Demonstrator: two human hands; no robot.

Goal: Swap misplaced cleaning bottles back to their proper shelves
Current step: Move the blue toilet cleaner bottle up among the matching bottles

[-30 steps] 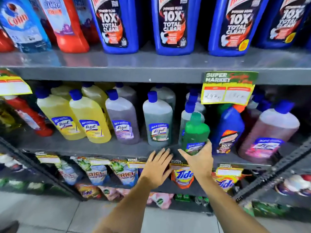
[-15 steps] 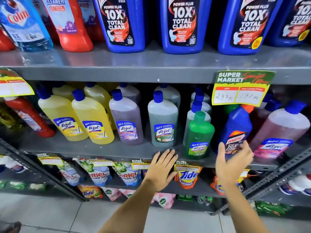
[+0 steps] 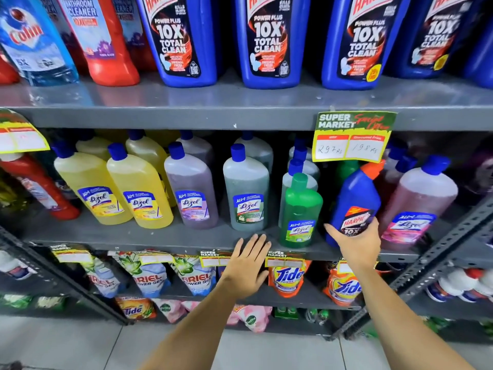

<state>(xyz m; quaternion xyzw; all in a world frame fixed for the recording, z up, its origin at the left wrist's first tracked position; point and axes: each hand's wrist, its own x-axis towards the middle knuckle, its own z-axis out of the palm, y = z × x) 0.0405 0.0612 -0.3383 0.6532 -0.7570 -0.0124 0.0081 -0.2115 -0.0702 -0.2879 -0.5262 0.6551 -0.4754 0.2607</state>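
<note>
In the head view, the blue Harpic bottle with its orange angled cap stands right of centre on the middle shelf, tilted left, wedged between the green Lizol bottle and a pink Lizol bottle, below the yellow price tag. It looks like the misplaced 1: its matching large Harpic bottles fill the top shelf across the upper frame. The right hand is spread wide and cupped against the bottle's lower front, thumb out to the left, fingers touching the label but not yet closed around it. The left hand is flat and open, fingers together, at the shelf edge in lower centre, holding nothing. The bottle is probably rigid plastic, full and moderately heavy, with a glossy label that may slip; its narrower waist above the label, or the neck under the cap, seems the surest hold for lifting it upward.
</note>
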